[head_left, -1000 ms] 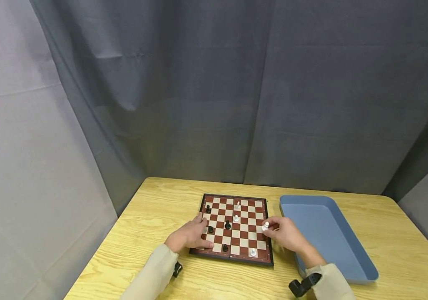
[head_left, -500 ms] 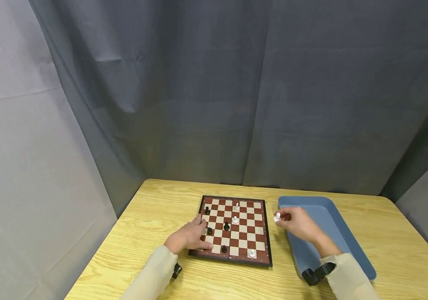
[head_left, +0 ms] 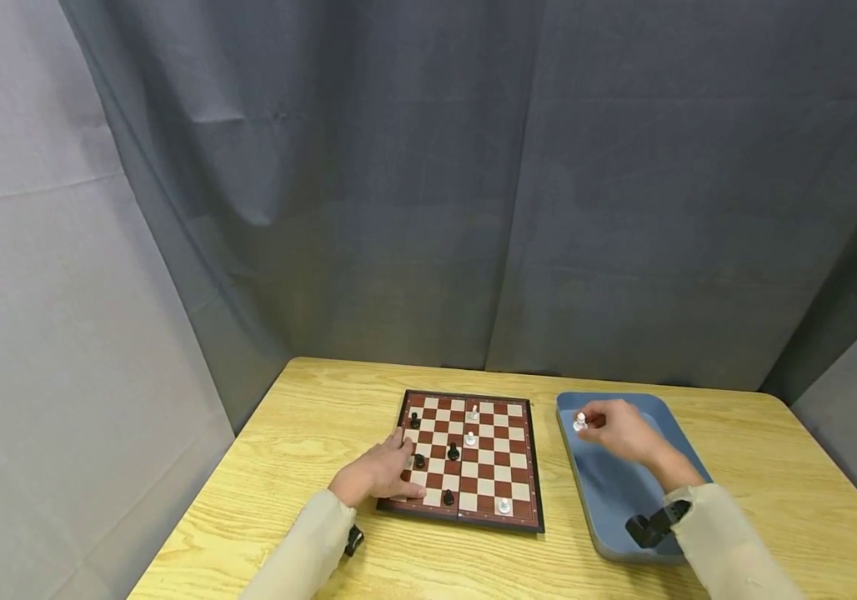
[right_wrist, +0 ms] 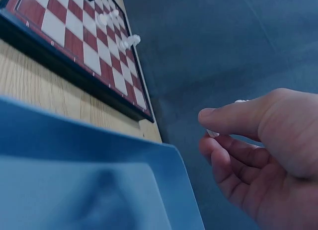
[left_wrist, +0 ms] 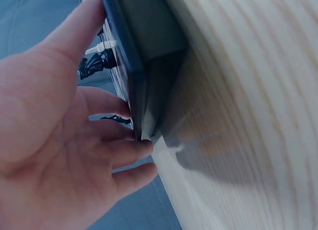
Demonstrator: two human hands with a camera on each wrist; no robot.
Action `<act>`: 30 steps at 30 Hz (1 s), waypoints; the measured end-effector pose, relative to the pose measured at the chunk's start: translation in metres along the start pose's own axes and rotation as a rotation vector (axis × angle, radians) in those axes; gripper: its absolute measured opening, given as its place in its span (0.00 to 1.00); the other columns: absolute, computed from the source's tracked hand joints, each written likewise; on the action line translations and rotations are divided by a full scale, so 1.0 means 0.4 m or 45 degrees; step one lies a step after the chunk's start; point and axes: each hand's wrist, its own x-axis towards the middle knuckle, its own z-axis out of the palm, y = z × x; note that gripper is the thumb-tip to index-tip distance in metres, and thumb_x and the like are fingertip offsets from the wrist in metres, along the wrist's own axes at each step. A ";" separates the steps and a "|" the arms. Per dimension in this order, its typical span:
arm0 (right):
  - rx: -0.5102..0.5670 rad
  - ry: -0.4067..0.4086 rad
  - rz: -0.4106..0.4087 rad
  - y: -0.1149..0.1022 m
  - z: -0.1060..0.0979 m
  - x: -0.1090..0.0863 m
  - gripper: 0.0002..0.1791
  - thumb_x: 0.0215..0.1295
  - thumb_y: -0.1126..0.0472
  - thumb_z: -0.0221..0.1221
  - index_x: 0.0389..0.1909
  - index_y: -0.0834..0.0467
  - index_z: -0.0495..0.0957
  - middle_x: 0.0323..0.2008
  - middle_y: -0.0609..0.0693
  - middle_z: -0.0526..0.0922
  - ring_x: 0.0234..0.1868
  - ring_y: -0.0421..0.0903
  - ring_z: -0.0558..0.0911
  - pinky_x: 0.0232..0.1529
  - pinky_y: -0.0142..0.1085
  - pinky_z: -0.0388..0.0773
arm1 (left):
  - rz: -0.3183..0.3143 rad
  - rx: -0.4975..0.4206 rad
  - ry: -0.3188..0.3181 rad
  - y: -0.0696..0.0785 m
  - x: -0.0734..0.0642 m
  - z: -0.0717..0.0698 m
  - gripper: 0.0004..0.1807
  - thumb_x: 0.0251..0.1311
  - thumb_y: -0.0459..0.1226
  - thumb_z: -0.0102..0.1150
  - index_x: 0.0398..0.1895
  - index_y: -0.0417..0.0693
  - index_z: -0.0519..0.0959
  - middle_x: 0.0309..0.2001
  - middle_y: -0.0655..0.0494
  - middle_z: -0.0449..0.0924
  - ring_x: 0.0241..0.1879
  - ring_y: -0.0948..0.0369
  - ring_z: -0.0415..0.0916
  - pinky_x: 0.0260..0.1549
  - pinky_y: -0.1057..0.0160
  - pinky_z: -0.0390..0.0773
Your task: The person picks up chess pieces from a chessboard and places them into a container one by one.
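Observation:
My right hand [head_left: 618, 429] pinches a white chess piece [head_left: 581, 422] between thumb and fingertips, above the far left part of the blue tray [head_left: 616, 496]. In the right wrist view the thumb covers most of the piece. Over the near left corner of the checkered chessboard [head_left: 487, 472] lies my left hand [head_left: 378, 472], fingers spread along its left side and thumb at the front edge. Several black pieces, among them one near the middle [head_left: 453, 452], stand on the board's left half. White pieces stand at the far side [head_left: 474, 412], mid-board [head_left: 470, 438] and near right corner [head_left: 503, 506].
The wooden table [head_left: 308, 417] bears both board and tray, with a narrow strip of wood between them. A dark grey curtain [head_left: 398, 208] hangs behind the table's far edge, and a lighter one [head_left: 83, 333] hangs at the left.
My right hand has carried the white chess piece off the board's right edge, rightward to above the tray. The left hand stays at the board's corner.

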 end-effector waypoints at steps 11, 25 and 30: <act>-0.024 -0.029 0.038 0.054 -0.007 0.013 0.09 0.59 0.68 0.63 0.40 0.67 0.81 0.32 0.51 0.81 0.32 0.45 0.77 0.29 0.39 0.75 | -0.003 -0.011 0.001 0.002 -0.004 -0.005 0.51 0.56 0.61 0.56 0.71 0.36 0.54 0.73 0.38 0.41 0.71 0.47 0.46 0.65 0.50 0.56; -0.084 -0.059 0.138 0.116 0.005 0.037 0.09 0.54 0.70 0.65 0.37 0.68 0.81 0.31 0.53 0.81 0.30 0.46 0.77 0.29 0.40 0.75 | -0.006 0.021 0.004 -0.002 0.000 -0.001 0.51 0.56 0.62 0.56 0.72 0.36 0.54 0.73 0.38 0.43 0.70 0.47 0.48 0.65 0.50 0.56; -0.097 -0.066 0.155 0.128 0.006 0.047 0.10 0.54 0.69 0.64 0.37 0.69 0.81 0.31 0.54 0.81 0.30 0.46 0.76 0.29 0.40 0.75 | 0.001 0.045 0.005 -0.005 0.006 0.003 0.51 0.56 0.63 0.55 0.72 0.37 0.54 0.73 0.38 0.43 0.70 0.48 0.48 0.64 0.51 0.57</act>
